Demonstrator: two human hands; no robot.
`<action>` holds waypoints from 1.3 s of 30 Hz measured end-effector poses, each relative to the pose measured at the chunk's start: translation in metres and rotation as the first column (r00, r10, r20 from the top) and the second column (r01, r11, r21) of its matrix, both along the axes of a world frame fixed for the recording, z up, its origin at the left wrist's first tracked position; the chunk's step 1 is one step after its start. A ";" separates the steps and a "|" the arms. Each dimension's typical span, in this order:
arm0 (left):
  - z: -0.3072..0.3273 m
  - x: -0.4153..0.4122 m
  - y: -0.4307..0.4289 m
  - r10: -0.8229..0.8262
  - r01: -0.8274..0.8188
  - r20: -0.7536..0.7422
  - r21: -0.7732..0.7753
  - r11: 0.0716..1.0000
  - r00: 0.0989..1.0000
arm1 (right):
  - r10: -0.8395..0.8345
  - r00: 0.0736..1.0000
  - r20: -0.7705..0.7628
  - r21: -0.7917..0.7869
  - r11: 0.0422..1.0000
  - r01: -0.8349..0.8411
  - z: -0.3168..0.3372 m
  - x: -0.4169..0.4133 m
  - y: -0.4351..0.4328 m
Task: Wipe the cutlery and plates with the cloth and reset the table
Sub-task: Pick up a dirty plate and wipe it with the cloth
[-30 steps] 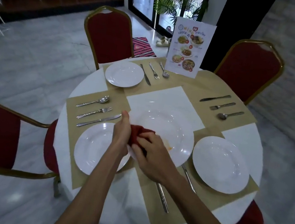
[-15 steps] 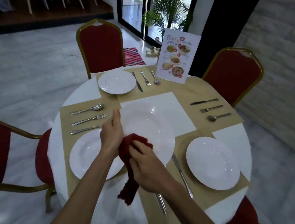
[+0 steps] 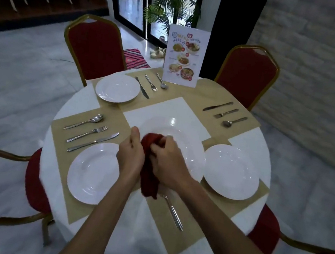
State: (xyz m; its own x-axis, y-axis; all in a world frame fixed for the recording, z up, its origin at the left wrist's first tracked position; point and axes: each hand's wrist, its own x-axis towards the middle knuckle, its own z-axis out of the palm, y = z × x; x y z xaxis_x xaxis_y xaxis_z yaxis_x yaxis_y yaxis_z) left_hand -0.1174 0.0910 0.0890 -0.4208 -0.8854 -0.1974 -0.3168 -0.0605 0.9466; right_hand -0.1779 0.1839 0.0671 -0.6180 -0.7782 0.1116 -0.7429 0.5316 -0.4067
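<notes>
Red cloth [image 3: 148, 176] hangs between both hands, its long axis running twelve to six, its bunched top pressed on the near rim of the big white plate [image 3: 183, 144]. The right hand [image 3: 167, 165], the nearer one, pinches it; the left hand [image 3: 131, 156] grips the rim at nine o'clock. The plate spreads toward one o'clock over the desk [image 3: 75, 103].

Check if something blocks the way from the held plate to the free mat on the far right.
Nothing visible does. Between the plate and the mat lies only bare table top; the knife lies at the mat's right side.
</notes>
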 end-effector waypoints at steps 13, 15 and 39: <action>0.003 0.014 0.003 -0.064 0.068 -0.041 0.111 0.991 0.997 | -0.140 0.985 -0.097 0.036 0.989 0.144 0.015 0.031 -0.007; 0.002 0.017 0.010 -0.113 0.116 -0.042 0.102 0.988 0.993 | -0.313 0.939 -0.144 -0.038 0.950 0.311 0.022 0.000 -0.018; 0.022 0.023 -0.047 -0.533 0.532 -0.001 0.063 0.844 0.846 | 0.131 0.983 -0.131 0.058 0.991 -0.124 0.055 -0.053 0.008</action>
